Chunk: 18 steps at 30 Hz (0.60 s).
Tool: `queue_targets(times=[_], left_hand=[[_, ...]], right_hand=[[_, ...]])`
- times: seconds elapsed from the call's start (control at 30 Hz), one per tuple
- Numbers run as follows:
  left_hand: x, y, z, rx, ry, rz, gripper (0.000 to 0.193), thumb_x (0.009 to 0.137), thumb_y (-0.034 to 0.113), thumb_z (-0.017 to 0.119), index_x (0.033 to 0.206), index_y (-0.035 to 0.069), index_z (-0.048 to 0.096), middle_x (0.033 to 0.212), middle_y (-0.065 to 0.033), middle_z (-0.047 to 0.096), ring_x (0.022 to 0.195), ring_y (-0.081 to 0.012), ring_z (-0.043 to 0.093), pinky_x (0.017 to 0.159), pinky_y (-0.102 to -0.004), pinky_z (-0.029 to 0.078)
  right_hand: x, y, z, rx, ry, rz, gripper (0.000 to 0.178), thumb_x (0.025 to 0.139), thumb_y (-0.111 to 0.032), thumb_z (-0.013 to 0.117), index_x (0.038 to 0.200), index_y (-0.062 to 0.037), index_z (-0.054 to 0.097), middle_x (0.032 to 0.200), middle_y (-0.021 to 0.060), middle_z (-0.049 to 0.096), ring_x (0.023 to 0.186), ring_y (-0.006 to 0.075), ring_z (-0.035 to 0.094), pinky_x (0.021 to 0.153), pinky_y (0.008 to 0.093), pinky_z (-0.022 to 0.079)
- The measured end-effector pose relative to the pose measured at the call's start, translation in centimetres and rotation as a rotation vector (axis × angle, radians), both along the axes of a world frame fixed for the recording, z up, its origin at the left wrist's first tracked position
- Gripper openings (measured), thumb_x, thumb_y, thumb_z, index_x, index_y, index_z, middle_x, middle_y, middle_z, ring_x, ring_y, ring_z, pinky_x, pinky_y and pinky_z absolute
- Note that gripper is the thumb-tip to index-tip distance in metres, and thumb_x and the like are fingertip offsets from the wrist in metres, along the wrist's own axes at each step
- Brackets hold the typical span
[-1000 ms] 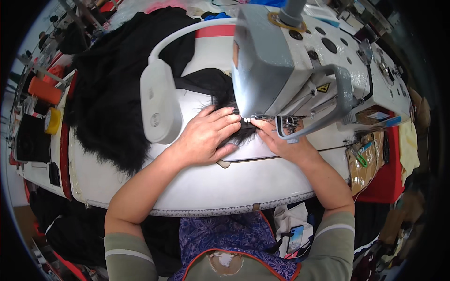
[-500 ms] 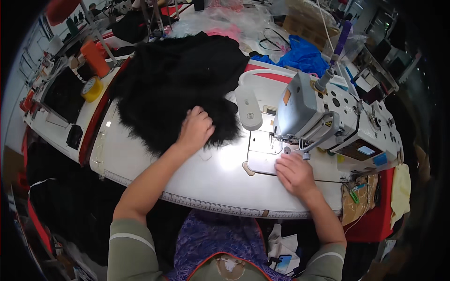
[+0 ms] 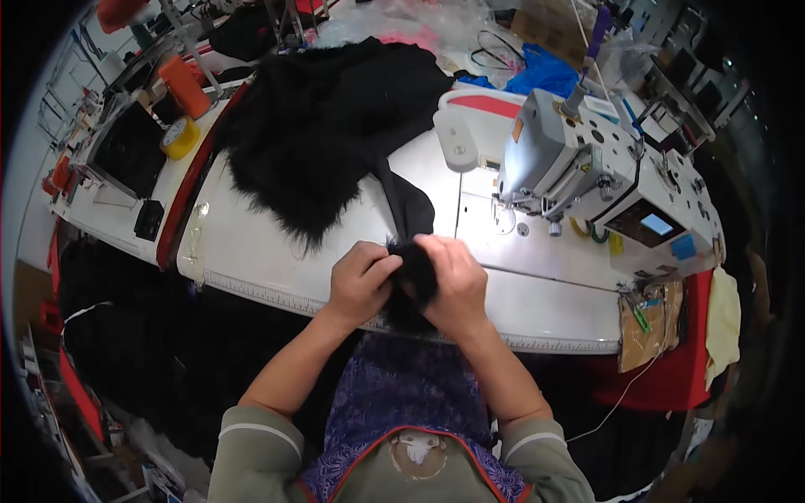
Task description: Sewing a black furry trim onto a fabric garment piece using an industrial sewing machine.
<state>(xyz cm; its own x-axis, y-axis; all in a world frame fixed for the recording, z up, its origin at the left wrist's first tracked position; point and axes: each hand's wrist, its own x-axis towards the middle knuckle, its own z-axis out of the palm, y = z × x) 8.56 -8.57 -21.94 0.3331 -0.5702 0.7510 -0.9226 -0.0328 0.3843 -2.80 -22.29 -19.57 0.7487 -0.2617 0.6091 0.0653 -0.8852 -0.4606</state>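
Black furry fabric (image 3: 302,126) lies spread over the left and far part of the white sewing table (image 3: 277,260). A narrow smooth strip of it runs toward me to the front edge. There my left hand (image 3: 362,283) and my right hand (image 3: 454,283) both pinch a bunched furry end, one hand on each side. Some of that end hangs over the table edge. Right of my hands stands a grey-white sewing machine (image 3: 587,168), its needle area apart from the fabric.
A measuring tape (image 3: 260,287) runs along the front edge. On the left side table are yellow tape (image 3: 179,137) and an orange cylinder (image 3: 184,85). Blue plastic (image 3: 543,71) lies behind the machine. A brown pouch (image 3: 652,323) and a yellow cloth (image 3: 723,323) hang at the right.
My left hand has left the flat fabric and come nearer to me. My right hand has moved left from the machine. Both now grip a fabric end pulled to the front edge.
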Motion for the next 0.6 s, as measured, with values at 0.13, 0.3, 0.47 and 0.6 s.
queue_targets(times=[0.13, 0.3, 0.47, 0.6], left_hand=[[-2.1, -0.8, -0.1, -0.136, 0.213, 0.183, 0.038, 0.059, -0.007, 0.067, 0.096, 0.006, 0.062, 0.09, -0.0127, 0.06, 0.082, -0.0333, 0.063, 0.069, -0.0385, 0.052], [-1.9, 0.9, -0.6, -0.121, 0.257, 0.248, 0.035, 0.058, -0.013, 0.065, 0.089, 0.004, 0.061, 0.086, -0.0122, 0.06, 0.08, -0.0306, 0.061, 0.071, -0.0335, 0.05], [-3.2, 1.0, -1.7, -0.085, 0.118, 0.122, 0.045, 0.055, -0.006, 0.07, 0.097, 0.006, 0.059, 0.098, -0.0125, 0.059, 0.082, -0.033, 0.062, 0.069, -0.0378, 0.052], [-4.9, 0.5, -1.5, 0.058, 0.125, 0.03, 0.048, 0.058, -0.008, 0.064, 0.103, 0.007, 0.057, 0.103, -0.0134, 0.058, 0.09, -0.0347, 0.063, 0.073, -0.0399, 0.053]], right_hand=[[-1.4, 0.1, -1.9, 0.098, -0.125, 0.04, 0.032, 0.07, -0.004, 0.072, 0.1, -0.0049, 0.06, 0.091, 0.0132, 0.064, 0.079, 0.033, 0.066, 0.07, 0.0361, 0.054], [-2.8, -1.6, -2.8, -0.037, -0.144, -0.172, 0.034, 0.067, -0.006, 0.071, 0.099, -0.006, 0.06, 0.094, 0.011, 0.063, 0.086, 0.0309, 0.063, 0.073, 0.0386, 0.052], [-2.9, 0.2, -2.3, -0.055, -0.181, -0.215, 0.026, 0.069, -0.007, 0.069, 0.094, -0.005, 0.061, 0.094, 0.0102, 0.062, 0.088, 0.0296, 0.061, 0.072, 0.0382, 0.051], [-3.8, -0.1, -3.4, -0.026, -0.106, -0.086, 0.026, 0.068, -0.006, 0.068, 0.093, -0.0034, 0.061, 0.086, 0.0116, 0.063, 0.078, 0.0306, 0.062, 0.066, 0.0381, 0.049]])
